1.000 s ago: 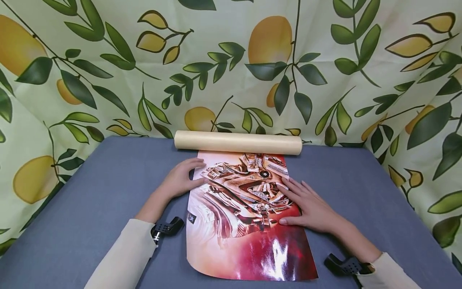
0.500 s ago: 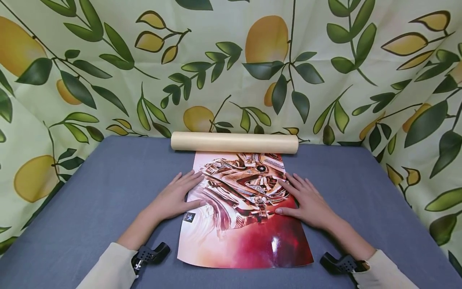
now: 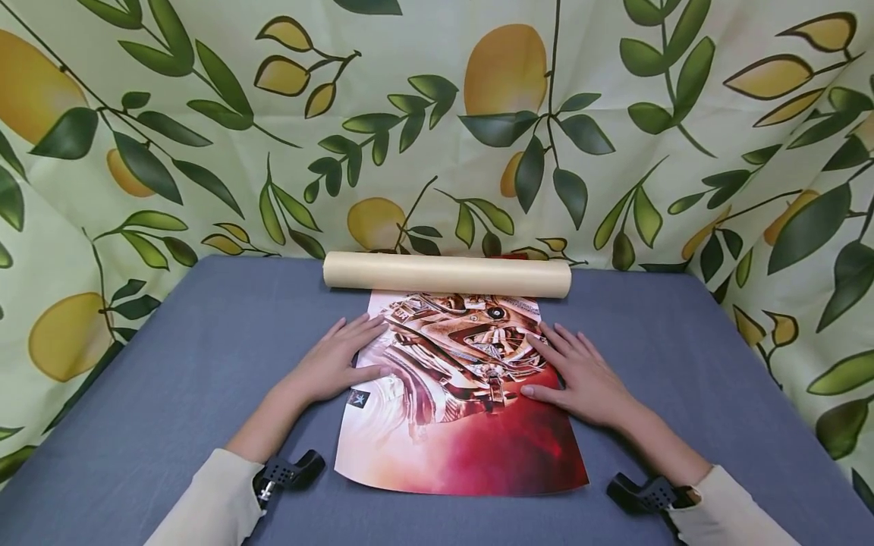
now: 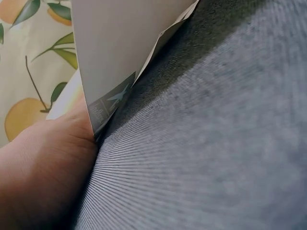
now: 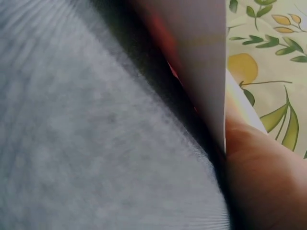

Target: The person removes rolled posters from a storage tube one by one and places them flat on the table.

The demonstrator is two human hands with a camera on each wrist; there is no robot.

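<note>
A glossy red and bronze poster lies partly unrolled on the grey table, its far end wound into a tan roll. My left hand lies flat on the poster's left edge, fingers straight. My right hand presses flat on the right edge. In the left wrist view the poster's white underside lifts off the cloth beside the hand. The right wrist view shows the lifted edge next to the hand.
A lemon-and-leaf patterned cloth hangs behind and on both sides of the table. Black wrist camera mounts sit at the cream sleeves. Bare grey cloth lies left and right of the poster.
Both hands slid toward me along the poster's edges and then eased back toward the roll. The poster's near edge has moved a little farther from me.
</note>
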